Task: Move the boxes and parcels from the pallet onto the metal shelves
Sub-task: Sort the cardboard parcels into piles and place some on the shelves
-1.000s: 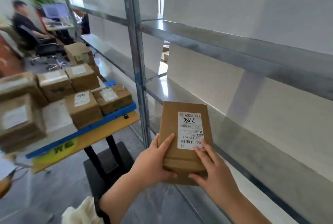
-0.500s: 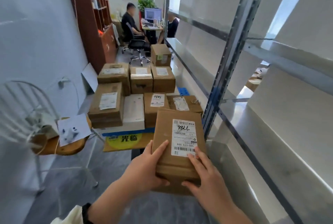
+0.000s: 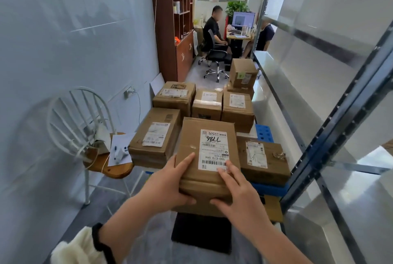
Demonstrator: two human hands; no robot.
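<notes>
I hold a brown cardboard box (image 3: 207, 157) with a white label marked "7786" in both hands, in front of my chest. My left hand (image 3: 168, 185) grips its near left corner. My right hand (image 3: 236, 193) grips its near right corner, fingers over the label's edge. Behind the held box, several taped cardboard parcels (image 3: 156, 136) lie on a blue pallet (image 3: 263, 133). The metal shelves (image 3: 331, 127) run along the right, their grey boards bare where I can see them.
A white wire-back chair (image 3: 83, 127) with a wooden seat and papers stands at the left by the wall. A brown cabinet (image 3: 176, 30) stands farther back. Two people sit at a desk with a monitor (image 3: 243, 19) at the far end. A black mat (image 3: 202, 234) lies on the floor below.
My view has swung left from the shelves toward the pallet and the room. The box stays gripped in both hands and now hangs over the pallet's near edge.
</notes>
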